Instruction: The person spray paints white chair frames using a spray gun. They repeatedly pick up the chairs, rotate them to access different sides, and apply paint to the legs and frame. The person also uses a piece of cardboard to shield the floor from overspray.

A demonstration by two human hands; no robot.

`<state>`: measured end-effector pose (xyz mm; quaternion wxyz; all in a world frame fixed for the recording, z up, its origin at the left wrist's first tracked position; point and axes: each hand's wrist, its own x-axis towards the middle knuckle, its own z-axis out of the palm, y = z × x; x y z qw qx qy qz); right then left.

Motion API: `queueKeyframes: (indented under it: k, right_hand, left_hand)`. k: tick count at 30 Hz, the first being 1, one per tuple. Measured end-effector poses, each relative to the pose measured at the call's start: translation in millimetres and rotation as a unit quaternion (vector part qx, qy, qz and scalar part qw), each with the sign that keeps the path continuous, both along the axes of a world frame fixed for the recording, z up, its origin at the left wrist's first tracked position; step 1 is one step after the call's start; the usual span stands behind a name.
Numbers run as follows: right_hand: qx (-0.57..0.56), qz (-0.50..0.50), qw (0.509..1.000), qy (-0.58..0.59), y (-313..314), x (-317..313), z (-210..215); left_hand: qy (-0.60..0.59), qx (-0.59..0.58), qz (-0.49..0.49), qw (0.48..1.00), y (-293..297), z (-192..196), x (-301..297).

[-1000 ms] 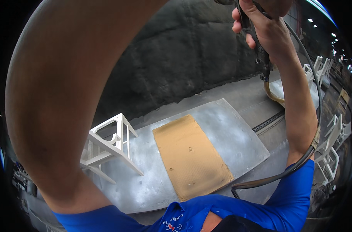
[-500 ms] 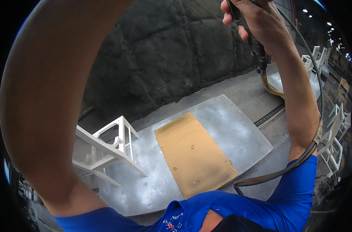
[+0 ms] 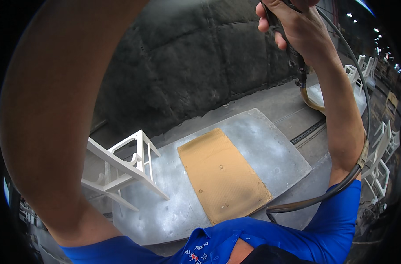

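Raised at the upper right, my right hand [image 3: 303,31] has its fingers wrapped round a dark spray gun [image 3: 296,59]. Its top and nozzle lie beyond the upper edge. From the bottom of the grip comes a yellowish hose [image 3: 309,102], while a dark hose [image 3: 356,61] runs down along my right forearm. My left arm [image 3: 46,114] reaches up across the left side, and its hand is out of the picture. Below, an unpainted-looking tan cardboard sheet [image 3: 224,176] lies on a grey metal platform [image 3: 275,141]. A white chair frame [image 3: 141,171] rests at its left, partly behind my arm.
Dark, stained sheeting [image 3: 187,66] covers the wall ahead. A rail track [image 3: 308,131] runs along the floor behind the platform. More white chairs [image 3: 378,154] stand at the right, some on another platform [image 3: 315,94]. A hose loop [image 3: 306,204] hangs by my right sleeve.
A pale haze now shows at the top edge in front of the dark wall. My right hand and the spray gun have shifted very slightly right and down, still gripped.
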<state>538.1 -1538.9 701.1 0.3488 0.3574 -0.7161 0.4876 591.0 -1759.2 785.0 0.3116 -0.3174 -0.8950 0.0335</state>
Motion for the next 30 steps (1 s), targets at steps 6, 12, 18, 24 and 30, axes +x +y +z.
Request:
queueKeyframes:
  k: [6,12,18,24,30]
  right_hand:
    - [0.001,0.013,0.999,0.039,-10.5,-4.2,-0.8]
    - [0.016,0.020,0.999,0.022,-15.9,-3.2,3.3]
    - [0.010,0.040,0.999,0.013,-23.4,-6.4,5.5]
    - [0.005,0.026,1.000,0.007,-30.7,-3.7,9.6]
    - [-0.001,0.013,1.000,0.008,-35.3,4.5,10.5]
  left_hand:
    - [0.001,0.000,-0.003,1.000,-6.6,2.8,1.4]
    - [-0.001,-0.001,-0.004,1.000,-12.5,4.9,3.2]
    - [-0.005,-0.002,-0.008,1.000,-18.6,8.4,3.5]
    - [-0.005,-0.005,-0.011,1.000,-23.9,11.2,6.4]
    - [-0.008,-0.007,-0.013,1.000,-27.1,14.6,8.4]
